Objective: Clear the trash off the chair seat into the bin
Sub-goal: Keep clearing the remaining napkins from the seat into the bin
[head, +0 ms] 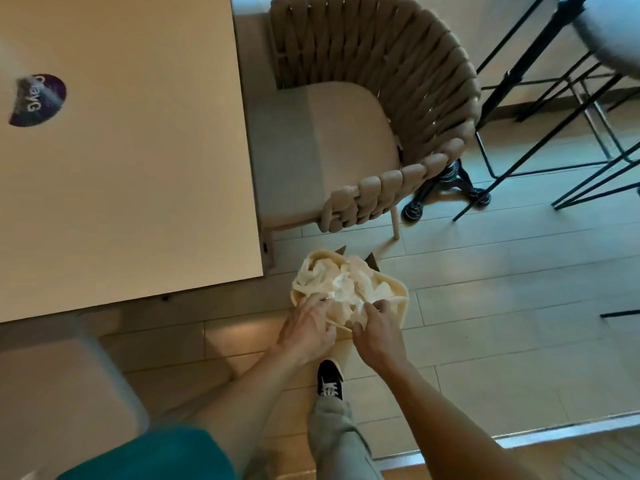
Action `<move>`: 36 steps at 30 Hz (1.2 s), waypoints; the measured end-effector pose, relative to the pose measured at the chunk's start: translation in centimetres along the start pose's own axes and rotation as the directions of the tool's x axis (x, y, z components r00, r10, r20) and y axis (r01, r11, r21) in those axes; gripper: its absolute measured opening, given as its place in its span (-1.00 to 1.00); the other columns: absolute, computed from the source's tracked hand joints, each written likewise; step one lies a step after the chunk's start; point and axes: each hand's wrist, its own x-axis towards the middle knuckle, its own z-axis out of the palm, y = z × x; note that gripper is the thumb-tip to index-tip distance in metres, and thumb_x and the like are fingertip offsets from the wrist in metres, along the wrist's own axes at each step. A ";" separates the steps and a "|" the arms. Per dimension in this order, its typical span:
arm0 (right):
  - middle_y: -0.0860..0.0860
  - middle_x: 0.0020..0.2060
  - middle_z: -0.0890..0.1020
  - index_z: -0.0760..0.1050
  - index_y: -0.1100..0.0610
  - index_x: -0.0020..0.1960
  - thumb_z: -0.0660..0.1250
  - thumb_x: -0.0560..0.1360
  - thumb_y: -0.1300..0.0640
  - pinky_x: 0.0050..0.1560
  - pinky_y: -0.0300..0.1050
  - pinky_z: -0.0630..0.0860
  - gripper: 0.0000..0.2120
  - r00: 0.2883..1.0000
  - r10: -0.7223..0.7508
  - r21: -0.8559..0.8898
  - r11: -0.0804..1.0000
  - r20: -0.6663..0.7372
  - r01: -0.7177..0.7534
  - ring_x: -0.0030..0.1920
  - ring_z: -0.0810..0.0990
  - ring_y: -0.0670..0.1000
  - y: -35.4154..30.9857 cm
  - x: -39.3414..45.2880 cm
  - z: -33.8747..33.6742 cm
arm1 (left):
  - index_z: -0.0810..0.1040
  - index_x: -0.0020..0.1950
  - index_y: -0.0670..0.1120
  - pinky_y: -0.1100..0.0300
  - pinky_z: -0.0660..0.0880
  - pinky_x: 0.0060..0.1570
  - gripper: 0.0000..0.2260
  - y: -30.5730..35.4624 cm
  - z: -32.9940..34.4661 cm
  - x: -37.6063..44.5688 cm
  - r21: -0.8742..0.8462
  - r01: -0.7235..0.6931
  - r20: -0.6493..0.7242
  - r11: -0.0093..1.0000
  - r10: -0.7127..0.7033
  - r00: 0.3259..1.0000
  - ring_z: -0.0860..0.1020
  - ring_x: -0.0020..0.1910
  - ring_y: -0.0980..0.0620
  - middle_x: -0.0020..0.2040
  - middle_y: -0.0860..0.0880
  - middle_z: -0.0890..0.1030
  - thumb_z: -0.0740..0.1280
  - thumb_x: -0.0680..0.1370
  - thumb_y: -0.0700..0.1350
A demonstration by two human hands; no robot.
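The crumpled white trash (341, 289) lies already in the bin (401, 308) on the floor, directly under both hands, left hand (308, 329) and right hand (377, 336) each pinching it at the near rim.

The chair seat (332, 140) is soft and tan, with a woven rope back curving around it. The small cream bin (398, 306) stands on the floor just in front of the chair. Crumpled white trash (343, 289) fills the bin.
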 end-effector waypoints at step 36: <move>0.11 0.37 0.35 0.22 0.05 0.48 0.26 0.53 -0.08 0.32 0.06 0.37 -0.43 0.940 -0.283 -0.158 0.936 0.188 0.314 0.36 0.34 0.15 -17.6 -14.6 10.7 | 0.31 0.47 -0.06 0.08 0.17 0.42 -0.53 -19.0 -3.7 -21.9 -0.134 0.125 -0.262 0.983 -0.156 0.952 0.23 0.44 -0.08 0.46 -0.09 0.31 0.24 0.58 0.02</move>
